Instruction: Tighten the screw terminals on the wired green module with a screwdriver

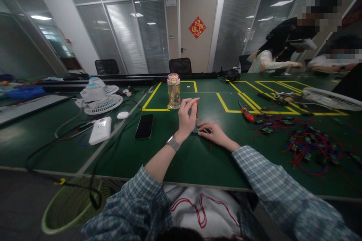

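My left hand [187, 116], with a watch on its wrist, is closed around the red-orange handle of a screwdriver [197, 111]. The screwdriver stands upright, its shaft pointing down at a small green circuit board [195, 131] on the table. My right hand [210, 132] rests low at the board's right side, fingers bent and fingertips pressed at its edge. A short red wire [210, 145] shows under that hand. Most of the board is hidden by my hands.
A bottle [174, 92] stands just beyond my left hand. A phone [144, 126], a white power bank [100, 130] and a white fan [98, 98] are leftward. Rightward lie a second red screwdriver [247, 114] and a heap of wired boards [308, 147]. People work at the far right.
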The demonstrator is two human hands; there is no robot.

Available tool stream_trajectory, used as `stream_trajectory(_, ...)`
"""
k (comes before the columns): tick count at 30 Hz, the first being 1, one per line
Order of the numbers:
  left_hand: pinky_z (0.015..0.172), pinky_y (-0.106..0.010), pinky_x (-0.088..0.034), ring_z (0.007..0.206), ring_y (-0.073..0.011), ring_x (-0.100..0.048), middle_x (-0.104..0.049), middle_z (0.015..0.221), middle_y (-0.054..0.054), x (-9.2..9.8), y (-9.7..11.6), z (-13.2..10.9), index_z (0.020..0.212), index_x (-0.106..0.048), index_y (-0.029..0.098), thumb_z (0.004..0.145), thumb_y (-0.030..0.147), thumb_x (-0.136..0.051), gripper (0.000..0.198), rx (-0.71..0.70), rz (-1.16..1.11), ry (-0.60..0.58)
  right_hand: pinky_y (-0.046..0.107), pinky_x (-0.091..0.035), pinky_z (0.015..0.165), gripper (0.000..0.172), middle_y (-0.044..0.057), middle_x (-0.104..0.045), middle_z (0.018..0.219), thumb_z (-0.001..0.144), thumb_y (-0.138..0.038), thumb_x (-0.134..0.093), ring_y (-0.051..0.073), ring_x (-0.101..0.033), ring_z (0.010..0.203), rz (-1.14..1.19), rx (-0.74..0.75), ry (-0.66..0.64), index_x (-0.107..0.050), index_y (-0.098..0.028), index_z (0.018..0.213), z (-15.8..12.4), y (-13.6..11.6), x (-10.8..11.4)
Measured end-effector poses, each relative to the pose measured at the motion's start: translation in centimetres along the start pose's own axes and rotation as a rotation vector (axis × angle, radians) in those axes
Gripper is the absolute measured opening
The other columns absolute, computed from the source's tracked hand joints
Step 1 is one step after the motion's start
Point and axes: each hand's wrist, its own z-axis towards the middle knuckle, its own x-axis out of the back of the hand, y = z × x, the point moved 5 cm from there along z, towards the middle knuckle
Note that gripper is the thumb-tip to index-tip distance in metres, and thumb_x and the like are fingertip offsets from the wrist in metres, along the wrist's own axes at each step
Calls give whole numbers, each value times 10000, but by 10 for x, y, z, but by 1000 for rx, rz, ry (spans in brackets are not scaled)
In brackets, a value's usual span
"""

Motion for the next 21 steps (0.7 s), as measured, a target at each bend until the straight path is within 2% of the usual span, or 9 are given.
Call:
stream_trajectory(3,843,-304,-488,965,-166,-598,-628,1026,-59,0,0,1,1092,-650,211,999,254,-397,272,8,-7,-14,436,-479,949,101,77,-726,1082,775,-263,-714,246,-664,1009,1,4,3,-758,-220,855,0,0,0)
stream_trajectory(11,751,-269,-473,818,-150,-572,-588,881,-41,1,3,0,947,-674,190,937,250,-544,144,-2,37,30,447,-473,953,101,81,-726,1088,778,-254,-716,249,-664,1009,-1,-15,-6,-760,-212,858,0,-3,1)
stream_trajectory(18,848,-314,-480,950,-173,-598,-621,1005,-59,0,-1,0,1078,-660,212,1000,276,-387,291,12,1,-3,438,-476,946,98,74,-726,1086,771,-255,-721,243,-663,1002,13,-7,10,-759,-220,855,0,0,0)
stream_trajectory(21,847,-314,-481,945,-168,-600,-634,1022,-60,0,-1,0,1100,-649,211,999,264,-390,283,9,-22,-5,442,-475,950,98,75,-726,1086,773,-258,-722,244,-661,1007,15,0,10,-759,-221,856,-1,1,-1)
